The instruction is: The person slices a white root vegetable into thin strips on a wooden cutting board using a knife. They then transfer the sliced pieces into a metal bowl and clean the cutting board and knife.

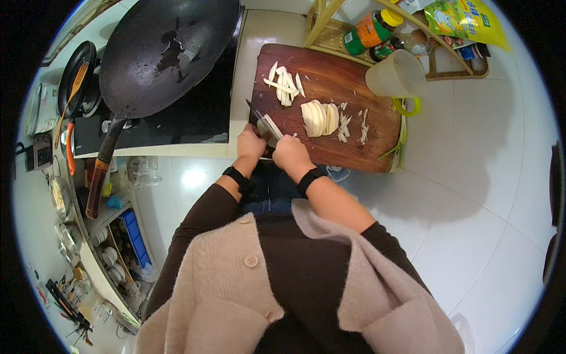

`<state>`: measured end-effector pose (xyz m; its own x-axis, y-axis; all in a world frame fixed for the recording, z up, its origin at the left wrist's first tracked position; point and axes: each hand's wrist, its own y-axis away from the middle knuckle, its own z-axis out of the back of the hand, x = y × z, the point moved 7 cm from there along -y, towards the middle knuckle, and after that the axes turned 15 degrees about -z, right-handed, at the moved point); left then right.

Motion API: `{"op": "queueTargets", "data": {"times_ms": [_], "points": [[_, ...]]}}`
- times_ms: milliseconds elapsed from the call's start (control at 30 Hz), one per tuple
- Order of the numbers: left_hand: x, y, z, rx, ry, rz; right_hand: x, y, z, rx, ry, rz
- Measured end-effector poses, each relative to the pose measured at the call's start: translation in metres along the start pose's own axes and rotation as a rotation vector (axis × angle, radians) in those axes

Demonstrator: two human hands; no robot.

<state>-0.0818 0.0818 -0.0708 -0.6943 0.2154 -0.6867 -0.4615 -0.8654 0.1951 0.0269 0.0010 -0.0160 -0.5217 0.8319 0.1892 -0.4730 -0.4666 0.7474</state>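
Note:
My right hand (292, 152) grips a kitchen knife (267, 131) over the left front part of a dark wooden cutting board (371, 132). Pale strips cling along its blade. My left hand (251, 141) is beside the blade at the board's left edge; its fingertips are hidden, so what they hold is unclear. Behind the knife lies a small pile of pale vegetable sticks (284, 86). A row of pale vegetable slices (315, 118) leans together mid-board, with thin shreds (345, 127) to its right.
A large wok (163, 57) rests on the black cooktop (190, 126), its handle jutting over the counter's front edge. A plastic measuring jug (393, 75) stands at the board's right rear. Green stalks (400, 144) stick out at the right edge. Bottles (367, 31) fill a rack behind.

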Motion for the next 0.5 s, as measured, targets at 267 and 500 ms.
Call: {"op": "queueTargets", "data": {"times_ms": [267, 500], "points": [[0.014, 0.011, -0.015, 0.111, 0.536, 0.206, -0.017, -0.006, 0.01, -0.134, -0.172, 0.165], [0.011, 0.014, -0.012, 0.069, 0.588, 0.247, -0.018, 0.01, 0.001, -0.027, -0.123, 0.041]]}}
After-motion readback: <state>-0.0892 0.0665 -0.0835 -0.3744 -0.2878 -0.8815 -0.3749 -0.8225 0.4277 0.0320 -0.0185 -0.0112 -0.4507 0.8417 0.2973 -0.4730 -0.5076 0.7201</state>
